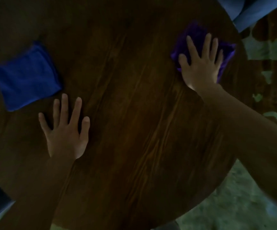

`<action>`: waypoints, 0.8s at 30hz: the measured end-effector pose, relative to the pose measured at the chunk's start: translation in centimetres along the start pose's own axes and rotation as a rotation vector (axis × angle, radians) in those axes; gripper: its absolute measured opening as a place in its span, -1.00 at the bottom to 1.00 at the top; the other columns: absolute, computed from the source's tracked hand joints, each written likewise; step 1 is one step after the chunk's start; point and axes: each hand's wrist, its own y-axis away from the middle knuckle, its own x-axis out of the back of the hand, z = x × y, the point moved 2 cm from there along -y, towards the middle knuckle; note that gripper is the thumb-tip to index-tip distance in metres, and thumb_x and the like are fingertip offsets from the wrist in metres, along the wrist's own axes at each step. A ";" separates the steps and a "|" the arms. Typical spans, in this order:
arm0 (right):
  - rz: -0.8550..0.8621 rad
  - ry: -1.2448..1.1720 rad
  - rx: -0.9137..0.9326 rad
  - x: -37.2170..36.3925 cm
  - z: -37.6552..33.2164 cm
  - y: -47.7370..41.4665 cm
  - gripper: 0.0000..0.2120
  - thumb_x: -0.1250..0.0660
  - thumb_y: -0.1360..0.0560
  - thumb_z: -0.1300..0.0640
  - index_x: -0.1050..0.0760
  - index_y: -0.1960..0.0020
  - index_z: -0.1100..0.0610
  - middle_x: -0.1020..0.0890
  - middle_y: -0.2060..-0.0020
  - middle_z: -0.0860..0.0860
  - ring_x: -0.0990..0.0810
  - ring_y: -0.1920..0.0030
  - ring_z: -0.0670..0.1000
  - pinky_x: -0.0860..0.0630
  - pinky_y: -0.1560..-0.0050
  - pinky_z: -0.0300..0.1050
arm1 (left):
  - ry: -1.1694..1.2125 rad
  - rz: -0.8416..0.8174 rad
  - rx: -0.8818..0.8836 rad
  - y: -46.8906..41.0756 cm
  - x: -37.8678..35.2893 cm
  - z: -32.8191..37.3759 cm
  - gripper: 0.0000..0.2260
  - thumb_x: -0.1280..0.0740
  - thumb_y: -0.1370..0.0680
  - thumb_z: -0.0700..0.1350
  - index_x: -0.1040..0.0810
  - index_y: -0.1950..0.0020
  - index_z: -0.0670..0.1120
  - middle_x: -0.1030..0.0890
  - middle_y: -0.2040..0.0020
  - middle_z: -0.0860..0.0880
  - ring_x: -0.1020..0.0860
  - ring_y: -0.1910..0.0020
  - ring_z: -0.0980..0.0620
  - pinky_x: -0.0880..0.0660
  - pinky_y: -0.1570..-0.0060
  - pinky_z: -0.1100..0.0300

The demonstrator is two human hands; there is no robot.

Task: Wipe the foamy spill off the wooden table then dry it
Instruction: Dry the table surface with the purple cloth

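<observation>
The scene is dim. A round dark wooden table [126,105] fills the view. My right hand [200,63] lies flat, fingers spread, pressing a purple cloth [192,33] onto the table near its far right edge. My left hand [64,128] rests flat on the bare wood with fingers apart and holds nothing. A folded blue cloth [25,75] lies on the table just beyond and left of my left hand, untouched. I see no foam on the wood in this light.
The table's curved edge [217,188] runs along the right and lower right, with mottled floor [233,205] beyond it. A blue fabric surface [253,12] sits past the table at the top right. Something dark stands at the lower left corner.
</observation>
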 end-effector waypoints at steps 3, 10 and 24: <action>0.013 0.051 0.344 -1.0 -6.3 0.3 -0.39 0.10 -0.65 -0.30 -0.03 -0.68 -0.22 0.04 -0.69 0.15 0.09 -0.68 0.26 0.12 -0.62 0.32 | 0.010 0.008 -0.014 0.0 -0.1 0.2 -0.44 0.22 -0.66 0.29 0.20 -0.65 0.23 0.23 -0.68 0.06 0.26 -0.65 0.05 0.27 -0.56 -0.27; -0.249 0.431 1.793 -5.5 -10.1 26.7 -0.41 -0.08 -0.64 -0.31 -0.20 -0.64 -0.22 -0.12 -0.68 0.08 -0.02 -0.67 0.20 0.47 -0.53 0.38 | 0.019 -0.016 -0.013 -0.2 -0.5 0.0 -0.42 0.20 -0.65 0.29 0.14 -0.67 0.21 0.23 -0.69 0.06 0.27 -0.65 0.04 0.28 -0.56 -0.28; -0.018 0.092 0.343 0.9 -2.1 -4.3 -0.37 0.11 -0.65 -0.34 0.01 -0.68 -0.21 0.06 -0.69 0.15 0.10 -0.68 0.21 0.13 -0.64 0.26 | 0.030 -0.021 -0.021 -0.2 -0.9 -0.3 -0.41 0.17 -0.65 0.31 0.14 -0.67 0.22 0.22 -0.69 0.06 0.25 -0.66 0.03 0.24 -0.55 -0.33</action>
